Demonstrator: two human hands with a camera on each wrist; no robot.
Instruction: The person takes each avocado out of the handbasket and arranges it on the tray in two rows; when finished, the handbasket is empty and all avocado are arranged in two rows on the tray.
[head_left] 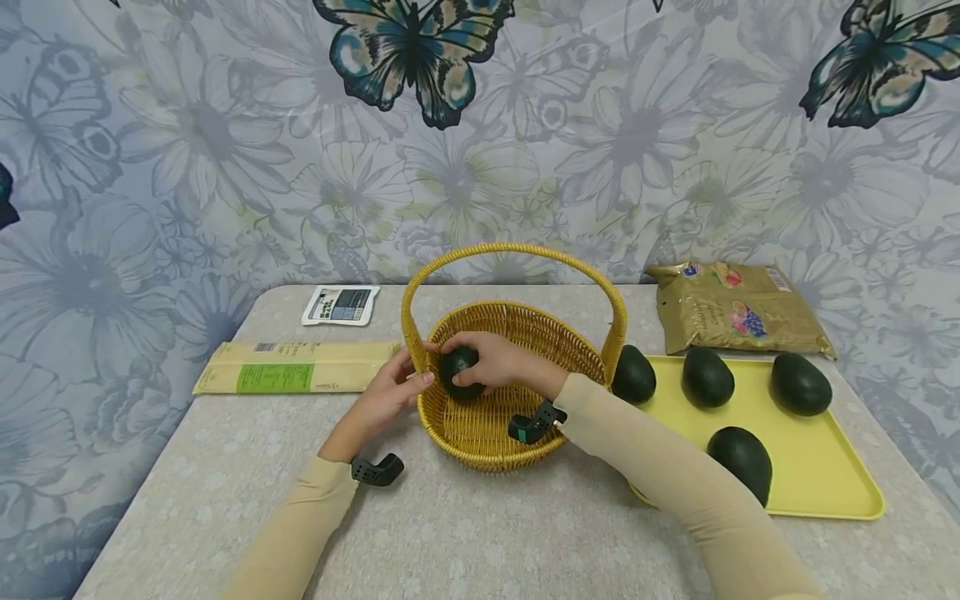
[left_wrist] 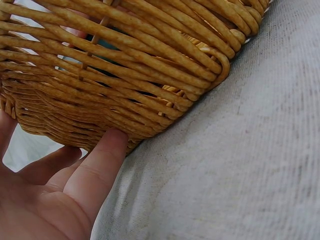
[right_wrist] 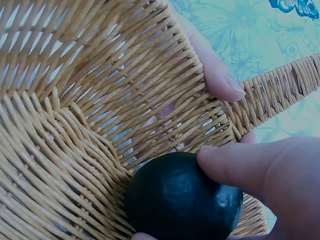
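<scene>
A yellow wicker basket (head_left: 491,458) with a tall arched handle stands mid-table. At its left side my left hand (head_left: 384,403) grips the rim by the handle's foot. The left wrist view shows fingers (left_wrist: 97,170) against the woven outside, and in the right wrist view the thumb (right_wrist: 222,82) lies over the rim. Inside the basket, my right hand (head_left: 498,364) holds a dark green avocado (right_wrist: 175,197) near the left wall, with fingers and thumb around it. Several more avocados (head_left: 707,377) lie on or at the edge of a yellow tray (head_left: 821,475) to the right.
Behind the tray lies a gold plastic package (head_left: 738,308). A flat pale yellow packet with a green label (head_left: 274,377) is to the left, partly behind my left hand. A small white and black packet (head_left: 341,305) lies at the back left. A patterned cloth hangs behind the table.
</scene>
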